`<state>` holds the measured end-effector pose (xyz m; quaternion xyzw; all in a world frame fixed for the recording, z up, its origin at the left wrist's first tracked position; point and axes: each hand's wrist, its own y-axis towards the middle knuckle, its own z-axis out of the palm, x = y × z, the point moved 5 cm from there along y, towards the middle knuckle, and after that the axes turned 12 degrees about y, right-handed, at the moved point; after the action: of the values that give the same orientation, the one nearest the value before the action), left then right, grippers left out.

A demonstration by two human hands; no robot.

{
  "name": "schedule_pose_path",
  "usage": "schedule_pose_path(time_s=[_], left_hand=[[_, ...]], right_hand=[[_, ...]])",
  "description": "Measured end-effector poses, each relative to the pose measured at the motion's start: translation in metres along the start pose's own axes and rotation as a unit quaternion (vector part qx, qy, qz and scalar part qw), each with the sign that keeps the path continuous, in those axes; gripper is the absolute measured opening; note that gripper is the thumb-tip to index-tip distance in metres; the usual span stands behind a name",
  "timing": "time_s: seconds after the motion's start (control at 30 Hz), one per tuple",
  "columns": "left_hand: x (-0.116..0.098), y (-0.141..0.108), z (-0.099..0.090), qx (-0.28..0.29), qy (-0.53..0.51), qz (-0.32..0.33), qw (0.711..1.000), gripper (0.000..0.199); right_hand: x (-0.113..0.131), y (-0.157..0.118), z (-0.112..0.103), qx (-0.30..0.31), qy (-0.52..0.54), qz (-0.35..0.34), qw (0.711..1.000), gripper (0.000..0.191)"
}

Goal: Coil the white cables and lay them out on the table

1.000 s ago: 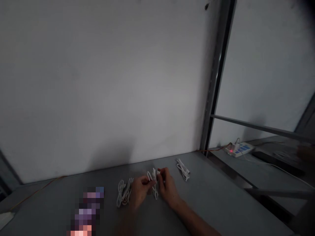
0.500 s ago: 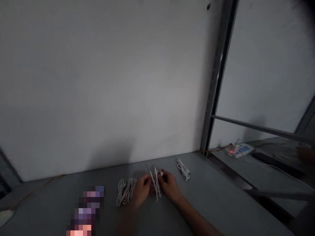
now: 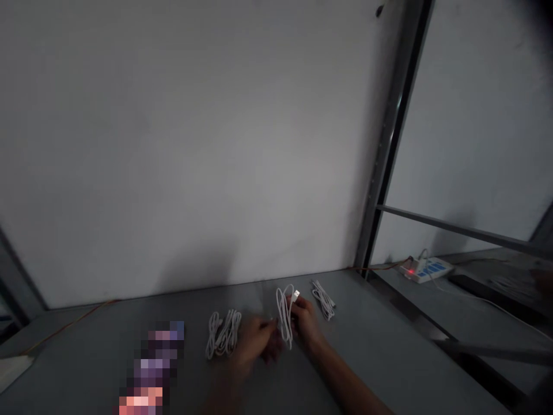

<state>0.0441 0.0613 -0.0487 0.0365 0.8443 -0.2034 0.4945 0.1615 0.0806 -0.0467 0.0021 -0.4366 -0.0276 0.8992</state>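
A coiled white cable with a USB plug stands up over the grey table, held in the fingers of my right hand. The plug points up beside the fingertips. Just left of the coil is my left hand, slightly blurred, its thumb and fingers bent near the cable's lower part; whether they grip anything is unclear. Bundled white cables lie to the left of my left hand. Another white cable bundle rests on the table beyond my right hand.
A pixelated object lies at the left of the table. A white wall rises behind, with a metal post at right. Past it, a power strip with a red light sits on another surface.
The held coil has moved right and tilted so its loops face the camera more. My right hand has shifted right with it; my left hand has also moved right. The view has shifted slightly.
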Motion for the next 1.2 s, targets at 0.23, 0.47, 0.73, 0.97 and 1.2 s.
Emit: schedule_pose_path(time_s=[0.23,0.47,0.73,0.97,1.2], left_hand=[[-0.013,0.0,-0.009,-0.043,-0.054,0.083,0.994,0.034],[-0.01,0.001,-0.033,-0.258,0.122,0.104,0.953,0.017],[-0.009,0.008,-0.032,-0.227,0.176,0.156,0.945,0.014],[-0.013,0.004,-0.028,-0.214,0.183,0.188,0.941,0.02],[-0.012,0.006,-0.03,-0.211,0.19,0.185,0.941,0.02]], right_hand=[[-0.003,0.003,-0.003,0.035,-0.073,-0.035,0.996,0.031],[0.006,0.003,-0.012,-0.009,-0.425,-0.209,0.881,0.034],[0.004,0.002,-0.011,0.002,-0.558,-0.224,0.799,0.022],[0.003,0.001,-0.006,0.035,-0.56,-0.216,0.799,0.023],[0.008,-0.002,0.0,0.073,-0.518,-0.213,0.825,0.031]])
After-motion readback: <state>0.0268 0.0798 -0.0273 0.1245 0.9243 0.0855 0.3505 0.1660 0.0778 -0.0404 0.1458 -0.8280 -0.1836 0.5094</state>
